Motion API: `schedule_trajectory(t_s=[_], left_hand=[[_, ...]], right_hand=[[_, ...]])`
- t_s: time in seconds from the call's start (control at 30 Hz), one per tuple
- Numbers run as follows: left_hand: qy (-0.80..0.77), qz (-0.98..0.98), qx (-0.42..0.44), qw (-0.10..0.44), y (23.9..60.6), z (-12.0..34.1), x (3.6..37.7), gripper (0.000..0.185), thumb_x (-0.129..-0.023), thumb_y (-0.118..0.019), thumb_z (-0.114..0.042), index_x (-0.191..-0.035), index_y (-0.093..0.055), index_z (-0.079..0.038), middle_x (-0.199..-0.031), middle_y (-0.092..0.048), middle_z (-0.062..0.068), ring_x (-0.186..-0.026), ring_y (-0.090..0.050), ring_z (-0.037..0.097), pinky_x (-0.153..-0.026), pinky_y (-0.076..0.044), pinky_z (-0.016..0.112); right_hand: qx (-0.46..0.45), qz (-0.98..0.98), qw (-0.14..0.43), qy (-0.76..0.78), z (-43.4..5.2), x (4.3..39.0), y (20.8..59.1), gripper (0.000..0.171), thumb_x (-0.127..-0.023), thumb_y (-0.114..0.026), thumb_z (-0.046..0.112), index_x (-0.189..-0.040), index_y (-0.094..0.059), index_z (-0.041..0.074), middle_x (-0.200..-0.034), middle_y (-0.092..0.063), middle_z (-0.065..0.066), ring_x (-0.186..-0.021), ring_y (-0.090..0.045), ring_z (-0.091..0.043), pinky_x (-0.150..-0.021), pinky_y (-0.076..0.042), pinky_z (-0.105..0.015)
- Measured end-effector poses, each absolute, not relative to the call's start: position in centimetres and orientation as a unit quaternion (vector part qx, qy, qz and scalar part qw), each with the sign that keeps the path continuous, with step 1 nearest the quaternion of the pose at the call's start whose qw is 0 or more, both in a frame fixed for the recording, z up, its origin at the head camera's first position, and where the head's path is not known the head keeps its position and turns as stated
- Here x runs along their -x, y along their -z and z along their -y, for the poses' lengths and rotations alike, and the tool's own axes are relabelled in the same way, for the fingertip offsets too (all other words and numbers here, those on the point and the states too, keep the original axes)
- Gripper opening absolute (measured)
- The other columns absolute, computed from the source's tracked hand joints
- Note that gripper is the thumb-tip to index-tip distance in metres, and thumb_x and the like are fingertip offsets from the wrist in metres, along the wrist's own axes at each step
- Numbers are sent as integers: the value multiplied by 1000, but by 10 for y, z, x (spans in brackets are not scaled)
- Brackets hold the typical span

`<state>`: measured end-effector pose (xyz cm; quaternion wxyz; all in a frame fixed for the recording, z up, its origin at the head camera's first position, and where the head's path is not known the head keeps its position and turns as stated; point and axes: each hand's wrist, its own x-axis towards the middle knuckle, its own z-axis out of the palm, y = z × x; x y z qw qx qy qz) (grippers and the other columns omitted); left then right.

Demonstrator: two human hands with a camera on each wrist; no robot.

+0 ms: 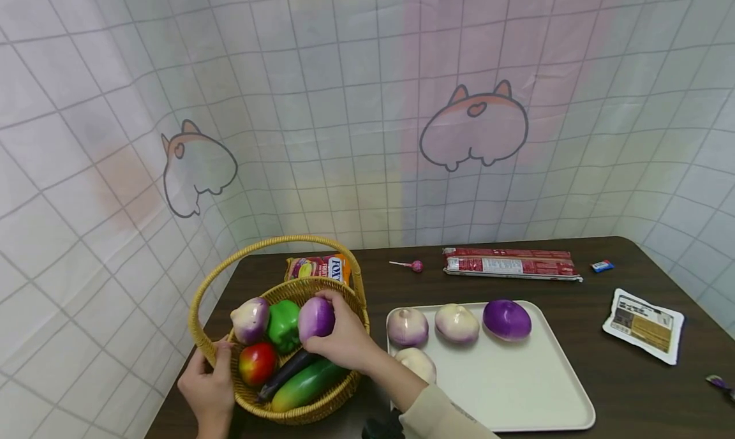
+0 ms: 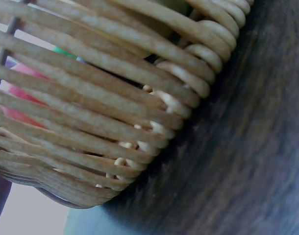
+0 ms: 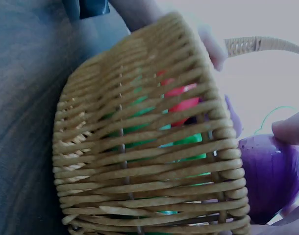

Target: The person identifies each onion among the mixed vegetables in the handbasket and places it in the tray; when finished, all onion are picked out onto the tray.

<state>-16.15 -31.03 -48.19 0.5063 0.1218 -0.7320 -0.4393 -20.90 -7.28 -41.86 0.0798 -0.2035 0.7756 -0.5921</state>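
A woven basket (image 1: 344,298) with a hoop handle stands at the table's left end. My right hand (image 1: 328,324) reaches into it and grips a purple onion (image 1: 312,318); the right wrist view shows that onion (image 3: 272,176) just past the basket wall (image 3: 149,147), with a fingertip (image 3: 289,129) on it. My left hand (image 1: 209,357) holds the basket's near-left rim. Beside the onion in the basket lie a purple-white onion (image 1: 249,319), a green pepper (image 1: 283,324), a red fruit (image 1: 256,362), a dark eggplant (image 1: 284,375) and a green-yellow fruit (image 1: 307,385). The left wrist view shows only the basket weave (image 2: 115,98) and the dark table (image 2: 247,147).
A white tray (image 1: 517,388) to the right of the basket holds three onions along its back and one (image 1: 418,362) by my forearm. Behind lie a snack bag (image 1: 318,267), a lollipop (image 1: 415,266), a long red packet (image 1: 510,263), a small blue item (image 1: 601,266) and a white packet (image 1: 644,325).
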Motion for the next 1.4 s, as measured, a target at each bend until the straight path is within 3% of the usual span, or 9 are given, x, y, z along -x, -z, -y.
schedule_trajectory(t_s=[0.2, 0.43, 0.67, 0.77, 0.97, 1.13, 1.27, 1.4], left_hand=[[440, 733, -120, 504, 481, 310, 161, 10, -87, -68, 1, -82, -71, 9, -81, -74, 3, -68, -62, -7, -60, -45, 9], [438, 731, -121, 509, 479, 309, 159, 5, -85, -69, 4, -82, -72, 7, -83, -73, 16, -68, -60, -9, -60, -43, 8], [431, 735, -125, 509, 476, 306, 158, 7, -85, -67, 6, -81, -71, 9, -82, -72, 18, -69, -58, -11, -60, -42, 7], [433, 734, -125, 508, 477, 306, 158, 7, -85, -68, 4, -81, -72, 8, -82, -73, 17, -69, -58, -10, -60, -42, 7], [438, 733, -120, 506, 481, 310, 161, 6, -86, -70, 1, -82, -74, 4, -84, -73, 19, -68, -61, -8, -60, -43, 8], [439, 733, -124, 504, 481, 308, 160, 10, -87, -69, -1, -83, -72, 7, -83, -74, 14, -68, -60, -9, -60, -43, 7], [441, 732, -123, 504, 481, 309, 160, 8, -86, -69, 0, -83, -72, 8, -83, -73, 14, -67, -60, -9, -60, -43, 8], [441, 732, -120, 506, 482, 310, 161, 6, -86, -69, 2, -82, -73, 6, -83, -73, 19, -67, -60, -9, -59, -43, 8]], right_hand=[[223, -744, 96, 622, 60, 197, 417, 74, -74, -81, 34, -137, -45, 26, -132, -46, -8, -106, -59, -20, -83, -54, -35], [240, -737, 90, 626, 48, 186, 415, 73, -74, -83, 33, -137, -47, 29, -130, -46, -6, -107, -57, -19, -82, -53, -31], [267, -726, 89, 627, 37, 181, 414, 75, -75, -83, 32, -139, -45, 33, -130, -53, -2, -103, -61, -13, -81, -52, -26], [278, -720, 94, 629, 31, 179, 414, 75, -75, -84, 31, -139, -44, 35, -128, -57, -2, -103, -63, -12, -82, -52, -27], [277, -731, 83, 618, 17, 174, 413, 78, -74, -85, 33, -140, -44, 39, -132, -50, -2, -108, -60, -17, -85, -51, -29], [259, -742, 74, 614, 4, 171, 412, 77, -76, -85, 33, -140, -43, 42, -127, -48, -3, -110, -57, -20, -87, -50, -35], [241, -745, 68, 619, -6, 169, 413, 77, -79, -82, 33, -143, -39, 40, -131, -46, -3, -115, -54, -22, -91, -50, -39], [223, -736, 76, 635, -16, 170, 415, 76, -82, -79, 32, -146, -38, 30, -138, -43, -5, -120, -51, -27, -92, -49, -42]])
